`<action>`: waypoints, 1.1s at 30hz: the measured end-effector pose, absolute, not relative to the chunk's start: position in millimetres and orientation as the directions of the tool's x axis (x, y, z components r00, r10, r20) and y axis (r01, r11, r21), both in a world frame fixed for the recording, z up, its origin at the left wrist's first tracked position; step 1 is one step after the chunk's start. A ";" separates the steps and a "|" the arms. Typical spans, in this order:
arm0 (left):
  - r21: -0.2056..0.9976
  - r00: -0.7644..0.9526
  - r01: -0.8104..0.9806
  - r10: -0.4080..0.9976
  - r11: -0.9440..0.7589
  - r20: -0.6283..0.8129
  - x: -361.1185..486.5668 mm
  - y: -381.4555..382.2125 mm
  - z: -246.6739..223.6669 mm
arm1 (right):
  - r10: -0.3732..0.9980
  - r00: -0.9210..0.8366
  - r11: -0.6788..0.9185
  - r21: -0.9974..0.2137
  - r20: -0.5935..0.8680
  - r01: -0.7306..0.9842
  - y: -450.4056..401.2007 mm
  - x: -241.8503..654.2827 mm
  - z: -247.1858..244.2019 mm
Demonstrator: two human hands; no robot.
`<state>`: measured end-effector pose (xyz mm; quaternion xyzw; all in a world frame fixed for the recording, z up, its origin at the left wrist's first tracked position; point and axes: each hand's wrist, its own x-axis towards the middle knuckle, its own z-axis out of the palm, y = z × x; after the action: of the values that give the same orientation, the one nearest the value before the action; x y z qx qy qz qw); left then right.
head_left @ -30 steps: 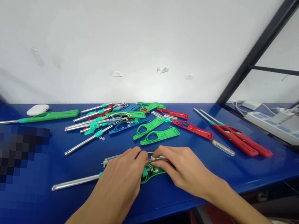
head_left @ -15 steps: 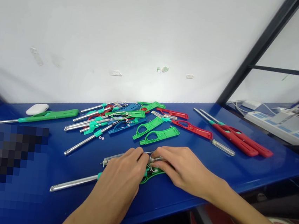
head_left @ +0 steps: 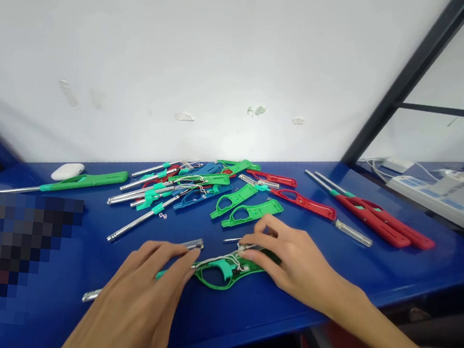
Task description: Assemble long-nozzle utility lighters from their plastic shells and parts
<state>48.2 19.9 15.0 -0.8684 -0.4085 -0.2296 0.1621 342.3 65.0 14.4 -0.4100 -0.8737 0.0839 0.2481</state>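
An open green lighter shell [head_left: 216, 287] is lying on the blue desk [head_left: 218, 317] between the left grip [head_left: 141, 285] and the right grip [head_left: 289, 256]. The right grip is pinching a small pale fitting [head_left: 242, 248], thumb against fingers, over the shell. The left grip is covering the metal tube [head_left: 91, 295]; the view is not showing whether it is pinching it. White wires [head_left: 207, 260] are running between the grips. Beyond the right grip, 2 green handle pieces [head_left: 264, 209] are resting; to its right, 2 red lighters [head_left: 375, 223] are lying.
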 end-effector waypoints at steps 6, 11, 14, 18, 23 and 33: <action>0.016 0.498 0.795 0.667 -0.606 0.554 30.1 14.5 -11.5 | 0.724 -0.561 0.683 -0.307 0.401 0.662 65.4 345.1 11.0; 0.136 0.434 0.767 0.663 -0.627 0.610 38.5 19.4 -4.2 | 0.716 -0.577 0.694 -0.314 0.394 0.648 64.6 348.8 9.7; 0.216 0.388 0.728 0.652 -0.650 0.651 41.4 22.5 -2.9 | 0.714 -0.579 0.696 -0.320 0.393 0.642 63.2 349.7 9.5; 0.303 0.366 0.715 0.707 -0.630 0.605 37.1 24.8 -6.2 | 0.722 -0.573 0.689 -0.329 0.387 0.646 60.6 349.2 10.5; 0.323 0.310 0.756 0.745 -0.570 0.590 33.5 26.5 -11.5 | 0.735 -0.579 0.677 -0.346 0.352 0.649 57.9 349.2 10.6; 0.286 0.352 0.745 0.719 -0.603 0.600 47.4 26.0 1.2 | 0.742 -0.580 0.670 -0.334 0.336 0.663 56.7 348.0 11.7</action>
<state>47.4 26.0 1.2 -0.8218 -0.4451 -0.3552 0.0183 348.0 56.7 11.7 -0.3969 -0.8847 0.0862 0.2287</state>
